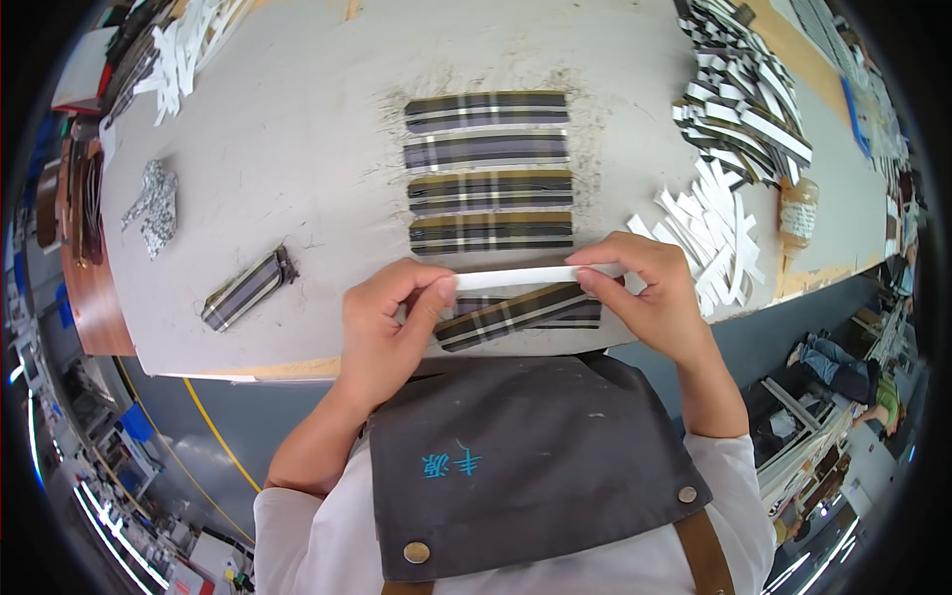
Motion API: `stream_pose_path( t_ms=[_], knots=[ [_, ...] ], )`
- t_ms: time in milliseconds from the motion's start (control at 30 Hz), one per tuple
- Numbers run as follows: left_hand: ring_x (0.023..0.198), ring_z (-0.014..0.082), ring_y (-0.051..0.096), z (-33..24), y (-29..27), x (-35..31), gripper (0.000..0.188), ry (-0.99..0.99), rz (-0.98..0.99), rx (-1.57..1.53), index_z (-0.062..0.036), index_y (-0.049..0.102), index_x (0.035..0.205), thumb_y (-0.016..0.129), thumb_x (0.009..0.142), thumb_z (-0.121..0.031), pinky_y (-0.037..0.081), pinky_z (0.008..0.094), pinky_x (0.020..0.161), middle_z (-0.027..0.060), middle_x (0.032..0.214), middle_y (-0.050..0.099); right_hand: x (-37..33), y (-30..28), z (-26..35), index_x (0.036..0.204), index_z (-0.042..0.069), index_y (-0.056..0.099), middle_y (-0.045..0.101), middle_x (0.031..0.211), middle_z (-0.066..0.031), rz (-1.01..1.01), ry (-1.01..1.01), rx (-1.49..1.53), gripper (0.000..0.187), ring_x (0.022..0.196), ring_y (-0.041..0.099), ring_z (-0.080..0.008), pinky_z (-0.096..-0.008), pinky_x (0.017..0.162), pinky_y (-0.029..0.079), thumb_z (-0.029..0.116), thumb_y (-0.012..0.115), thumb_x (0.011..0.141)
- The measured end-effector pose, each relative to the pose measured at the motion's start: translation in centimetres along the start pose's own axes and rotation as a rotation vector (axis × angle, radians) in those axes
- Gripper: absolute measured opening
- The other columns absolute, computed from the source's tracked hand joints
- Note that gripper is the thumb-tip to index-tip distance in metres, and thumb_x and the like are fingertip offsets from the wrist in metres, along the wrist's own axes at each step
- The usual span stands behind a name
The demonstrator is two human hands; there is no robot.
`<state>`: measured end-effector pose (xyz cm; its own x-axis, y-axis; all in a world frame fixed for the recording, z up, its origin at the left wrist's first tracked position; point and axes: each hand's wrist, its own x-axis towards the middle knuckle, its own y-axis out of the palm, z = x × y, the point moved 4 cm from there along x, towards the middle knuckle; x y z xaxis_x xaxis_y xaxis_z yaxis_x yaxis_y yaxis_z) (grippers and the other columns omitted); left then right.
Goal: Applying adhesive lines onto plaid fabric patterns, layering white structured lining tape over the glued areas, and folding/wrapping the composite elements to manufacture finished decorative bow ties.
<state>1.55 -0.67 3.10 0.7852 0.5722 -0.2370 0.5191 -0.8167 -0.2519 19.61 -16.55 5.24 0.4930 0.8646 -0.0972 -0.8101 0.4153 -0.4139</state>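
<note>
Between my two hands a narrow white strip (pixel 516 278) is stretched out level, just above the table's near edge. My left hand (pixel 389 312) pinches its left end between thumb and fingers. At the other end, my right hand (pixel 645 288) grips it the same way. Below the strip lie plaid fabric pieces, one slanting piece (pixel 511 315) over another that is partly covered. Farther off, several plaid strips (pixel 491 188) in olive, black and grey lie flat in a stacked column.
Loose white strips (pixel 709 233) lie to the right, with a heap of plaid and white pieces (pixel 739 94) beyond. A brown-tinted bottle (pixel 798 213) stands by them. A bundled plaid piece (pixel 248 288) and a crumpled speckled cloth (pixel 154 208) are on the left. More white strips (pixel 183 55) sit far left.
</note>
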Motion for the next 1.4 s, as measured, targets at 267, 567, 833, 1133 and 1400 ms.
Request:
stream_pose_path(
  t_ms=[267,567,833,1133,1400],
  knots=[
    [0.052,0.0102,0.05,-0.6,-1.8,1.4,0.011,0.092,-0.302,0.341,-0.0019,0.064,0.073,0.073,0.079,-0.003,0.038,0.023,0.047,0.0038,0.063,0.058,1.0,1.5,-1.2,0.082,0.0,0.07,0.064,0.066,-0.0036,-0.138,0.277,0.015,0.011,0.056,0.053,-0.0041,-0.0194,0.052,0.042,0.009,0.076,0.079],
    [0.051,0.015,0.053,0.1,-1.6,2.3,0.016,0.076,-0.275,0.44,-0.0037,0.061,0.069,0.074,0.076,-0.004,0.042,0.0288,0.045,0.0045,0.061,0.056,1.1,1.2,-1.9,0.079,-0.001,0.067,0.06,0.061,0.0022,-0.179,0.374,-0.119,0.013,0.057,0.05,-0.0013,-0.0178,0.052,0.037,0.009,0.074,0.083],
    [0.051,0.0115,0.047,0.0,-1.7,2.6,0.016,0.03,-0.249,0.454,-0.0018,0.06,0.071,0.074,0.077,-0.004,0.038,0.0262,0.047,0.0031,0.061,0.054,1.3,1.0,-1.6,0.077,-0.002,0.067,0.059,0.061,0.0025,-0.16,0.427,-0.146,0.016,0.056,0.048,-0.0014,-0.0184,0.05,0.037,0.011,0.074,0.083],
    [0.049,0.0126,0.05,-0.1,-1.9,2.7,0.015,-0.039,-0.241,0.428,-0.0033,0.06,0.07,0.073,0.077,-0.004,0.041,0.0267,0.046,0.0045,0.062,0.056,1.6,1.4,-1.5,0.074,-0.002,0.067,0.064,0.059,-0.0076,-0.2,0.414,-0.189,0.017,0.05,0.056,-0.0104,-0.0233,0.049,0.045,0.012,0.076,0.079],
    [0.047,0.0115,0.047,0.2,-1.9,2.9,0.016,-0.046,-0.226,0.441,-0.0032,0.059,0.07,0.074,0.076,-0.004,0.039,0.0253,0.046,0.0035,0.06,0.054,1.8,1.5,-1.7,0.071,-0.001,0.064,0.061,0.056,-0.0077,-0.188,0.317,-0.294,0.018,0.047,0.056,-0.0133,-0.0256,0.046,0.043,0.011,0.075,0.079]
  ],
)
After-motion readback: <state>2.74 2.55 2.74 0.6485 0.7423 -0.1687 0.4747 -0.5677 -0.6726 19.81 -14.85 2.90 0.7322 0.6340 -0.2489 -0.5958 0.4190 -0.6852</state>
